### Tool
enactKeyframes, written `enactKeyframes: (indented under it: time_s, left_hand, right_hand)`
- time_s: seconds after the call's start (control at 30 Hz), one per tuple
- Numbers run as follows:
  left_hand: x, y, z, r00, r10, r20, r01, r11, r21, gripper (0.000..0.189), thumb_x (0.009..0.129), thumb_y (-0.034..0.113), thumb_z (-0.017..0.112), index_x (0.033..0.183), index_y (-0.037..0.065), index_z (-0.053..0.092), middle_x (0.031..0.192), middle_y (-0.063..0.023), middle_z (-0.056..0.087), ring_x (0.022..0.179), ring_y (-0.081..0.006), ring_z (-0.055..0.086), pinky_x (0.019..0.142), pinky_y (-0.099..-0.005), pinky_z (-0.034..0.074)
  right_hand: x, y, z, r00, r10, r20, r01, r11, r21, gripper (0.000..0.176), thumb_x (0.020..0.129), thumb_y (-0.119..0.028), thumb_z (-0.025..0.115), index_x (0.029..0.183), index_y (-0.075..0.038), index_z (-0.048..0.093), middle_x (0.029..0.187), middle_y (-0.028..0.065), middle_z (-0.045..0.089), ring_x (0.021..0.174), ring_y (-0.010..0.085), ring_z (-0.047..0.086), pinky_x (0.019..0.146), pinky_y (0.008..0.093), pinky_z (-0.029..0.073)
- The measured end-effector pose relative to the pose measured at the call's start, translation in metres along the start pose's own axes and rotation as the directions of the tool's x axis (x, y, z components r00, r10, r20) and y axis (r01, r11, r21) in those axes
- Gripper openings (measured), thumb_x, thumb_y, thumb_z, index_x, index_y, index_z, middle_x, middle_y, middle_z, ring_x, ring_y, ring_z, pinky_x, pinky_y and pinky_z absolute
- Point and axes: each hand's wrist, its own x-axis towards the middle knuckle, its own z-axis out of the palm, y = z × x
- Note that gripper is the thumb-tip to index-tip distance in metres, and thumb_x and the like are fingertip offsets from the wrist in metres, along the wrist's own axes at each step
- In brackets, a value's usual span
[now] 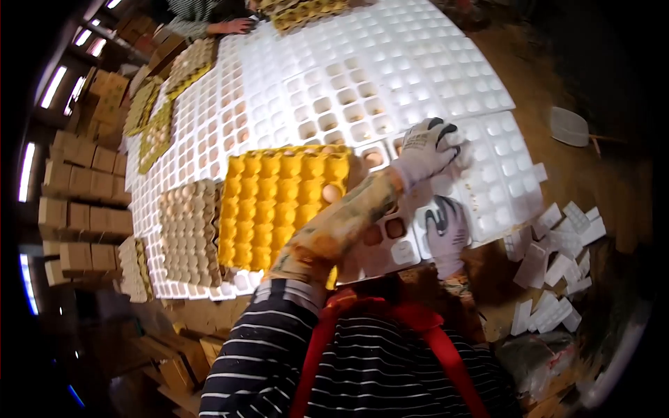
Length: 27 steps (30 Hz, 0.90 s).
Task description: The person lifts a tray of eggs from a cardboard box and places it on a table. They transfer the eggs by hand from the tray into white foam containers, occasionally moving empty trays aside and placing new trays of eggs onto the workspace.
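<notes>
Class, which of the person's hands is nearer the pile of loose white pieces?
Right. The right hand lies just left of the pile; the left hand rests farther off on the white trays.

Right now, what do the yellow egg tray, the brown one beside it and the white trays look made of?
Yellow egg tray: likely moulded paper pulp, matte, dyed; no shine. Brown egg tray: looks like raw pulp, dull, grey-brown. White trays: probably plastic or foam, smooth with a slight sheen; cannot tell which.
</notes>
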Motion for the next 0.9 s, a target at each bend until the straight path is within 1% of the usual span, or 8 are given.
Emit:
enactKeyframes:
  time_s: [0.17,0.27,0.3,0.33,0.4,0.53,0.8,0.9]
  left_hand:
    - [-0.144,-0.036,-0.206,0.887,0.044,-0.459,0.113,0.945,0.308,0.049,0.088,0.018,0.073,0.134,0.009,0.060,0.135,-0.0146,0.058,0.128,-0.0296,0.053,0.109,-0.0379,0.042]
    - [-0.288,-0.121,-0.291,0.697,-0.188,-0.692,0.708,0.330,0.624,0.062,0.089,0.047,0.066,0.134,0.005,0.058,0.130,-0.0245,0.058,0.115,-0.0423,0.057,0.100,-0.0493,0.045]
    - [-0.358,-0.192,-0.318,0.818,-0.367,-0.442,0.522,0.152,0.839,0.067,0.089,0.054,0.062,0.136,0.007,0.056,0.131,-0.0244,0.057,0.112,-0.0438,0.058,0.100,-0.0528,0.044]
    - [-0.332,-0.095,-0.315,0.622,-0.732,-0.278,0.613,0.235,0.754,0.065,0.088,0.057,0.062,0.130,0.006,0.061,0.129,-0.0250,0.059,0.113,-0.0435,0.059,0.097,-0.0549,0.045]
    - [-0.378,-0.112,-0.292,0.711,-0.585,-0.391,0.687,0.696,0.208,0.057,0.085,0.046,0.071,0.119,0.001,0.065,0.116,-0.0263,0.067,0.111,-0.0395,0.063,0.090,-0.0476,0.051]
    - [-0.398,-0.064,-0.276,0.602,-0.615,-0.509,0.568,0.778,-0.268,0.068,0.080,0.037,0.080,0.131,-0.001,0.056,0.123,-0.0207,0.066,0.116,-0.0294,0.063,0.100,-0.0385,0.048]
    - [-0.489,-0.015,-0.355,0.594,-0.477,-0.647,0.310,0.879,-0.363,0.047,0.092,0.015,0.069,0.135,0.001,0.054,0.126,-0.0130,0.064,0.119,-0.0226,0.059,0.108,-0.0354,0.045]
    - [-0.594,-0.038,-0.441,0.148,-0.489,-0.860,0.178,0.868,-0.463,0.054,0.097,0.016,0.067,0.143,-0.004,0.047,0.138,-0.0172,0.057,0.120,-0.0226,0.060,0.104,-0.0307,0.048]
  right_hand:
    - [0.021,-0.070,0.002,0.959,-0.126,0.255,0.028,0.934,0.357,0.044,0.078,-0.018,0.076,0.121,-0.009,0.066,0.116,0.0139,0.061,0.107,0.0341,0.061,0.094,0.0451,0.049]
    - [0.040,-0.142,0.025,0.863,-0.354,0.360,0.333,0.935,0.121,0.053,0.081,-0.034,0.075,0.126,-0.009,0.062,0.124,0.0147,0.055,0.107,0.0338,0.060,0.088,0.0470,0.049]
    - [0.043,-0.155,0.041,0.828,-0.337,0.449,0.389,0.921,-0.026,0.052,0.084,-0.040,0.070,0.126,-0.010,0.061,0.132,0.0158,0.053,0.115,0.0329,0.057,0.091,0.0449,0.048]
    - [0.048,-0.172,0.054,0.771,-0.297,0.564,0.446,0.883,-0.144,0.043,0.084,-0.037,0.069,0.119,-0.012,0.064,0.125,0.0146,0.056,0.115,0.0312,0.057,0.091,0.0431,0.049]
    - [0.041,-0.176,0.077,0.675,-0.257,0.691,0.511,0.838,-0.188,0.035,0.084,-0.034,0.069,0.111,-0.012,0.066,0.116,0.0117,0.059,0.113,0.0289,0.057,0.090,0.0420,0.051]
    - [0.019,-0.173,0.058,0.623,-0.463,0.630,0.693,0.701,-0.169,0.023,0.081,-0.025,0.072,0.097,-0.011,0.064,0.104,0.0098,0.061,0.102,0.0304,0.062,0.083,0.0421,0.055]
    - [0.016,-0.200,0.020,0.842,-0.157,0.516,-0.228,0.764,0.603,0.031,0.092,-0.017,0.063,0.118,-0.001,0.063,0.093,0.0005,0.060,0.083,0.0112,0.058,0.070,0.0255,0.049]
    - [-0.001,-0.242,0.050,0.872,-0.477,0.112,0.271,0.659,0.702,0.047,0.103,-0.021,0.054,0.143,0.002,0.046,0.142,0.0186,0.049,0.106,0.0204,0.062,0.082,0.0271,0.054]
